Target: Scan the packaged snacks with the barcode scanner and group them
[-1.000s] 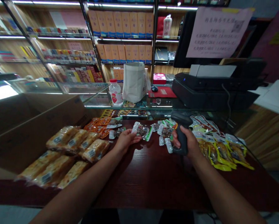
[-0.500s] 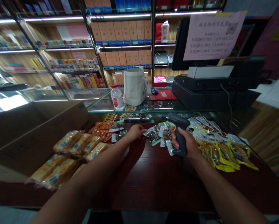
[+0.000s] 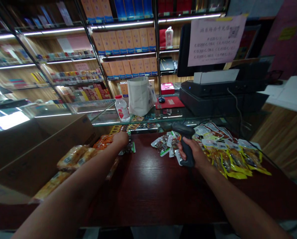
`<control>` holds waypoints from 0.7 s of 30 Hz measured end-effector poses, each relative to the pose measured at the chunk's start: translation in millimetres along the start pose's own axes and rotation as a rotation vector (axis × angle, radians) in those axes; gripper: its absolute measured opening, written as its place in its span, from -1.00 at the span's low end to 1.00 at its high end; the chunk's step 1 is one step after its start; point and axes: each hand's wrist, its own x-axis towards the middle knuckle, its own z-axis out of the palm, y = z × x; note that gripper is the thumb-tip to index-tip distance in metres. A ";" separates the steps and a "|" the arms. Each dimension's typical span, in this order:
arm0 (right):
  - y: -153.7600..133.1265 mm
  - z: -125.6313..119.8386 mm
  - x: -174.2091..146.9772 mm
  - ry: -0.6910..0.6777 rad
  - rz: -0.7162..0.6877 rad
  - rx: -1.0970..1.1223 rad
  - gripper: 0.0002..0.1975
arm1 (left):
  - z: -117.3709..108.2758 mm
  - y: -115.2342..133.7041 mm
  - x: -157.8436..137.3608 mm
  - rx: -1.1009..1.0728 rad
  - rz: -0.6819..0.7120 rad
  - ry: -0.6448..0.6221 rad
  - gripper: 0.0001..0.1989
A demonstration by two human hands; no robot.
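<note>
My right hand [image 3: 192, 151] is wrapped round the grip of a dark barcode scanner [image 3: 188, 156], held above the table. Just left of the scanner lies a pile of small clear-and-white snack packets [image 3: 162, 144]. My left hand [image 3: 121, 137] is over the left-hand goods, beside orange snack packets [image 3: 102, 142] and small dark snack packets [image 3: 131, 147]. Its fingers are hidden behind the back of the hand, so what it touches does not show. Bread packs in clear wrap [image 3: 72, 157] lie under and beyond my left forearm.
An open cardboard box [image 3: 46, 146] stands at the left. Yellow-edged food pouches [image 3: 233, 159] lie at the right. Behind, a glass counter bears a bottle [image 3: 122, 109], a white paper bag [image 3: 140, 96], a red mat [image 3: 172, 102] and a black till [image 3: 220, 96].
My left hand has moved left, from beside the central packet pile to the left-hand packets. My right hand still holds the scanner near the pile. The view has shifted slightly.
</note>
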 end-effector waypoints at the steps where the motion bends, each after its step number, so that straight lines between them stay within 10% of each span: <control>1: 0.2 -0.2 0.3 -0.005 0.001 -0.004 -0.67 | -2.1 0.6 -1.9 0.019 0.005 0.014 -0.70; 13: 5.7 4.4 -0.8 -0.049 0.048 -0.044 -0.66 | -42.1 22.2 -73.1 0.021 0.065 0.351 -0.63; 21: 11.4 -1.8 0.1 -0.078 0.068 -0.064 -0.68 | -4.7 5.2 -43.1 0.000 0.027 0.062 -0.65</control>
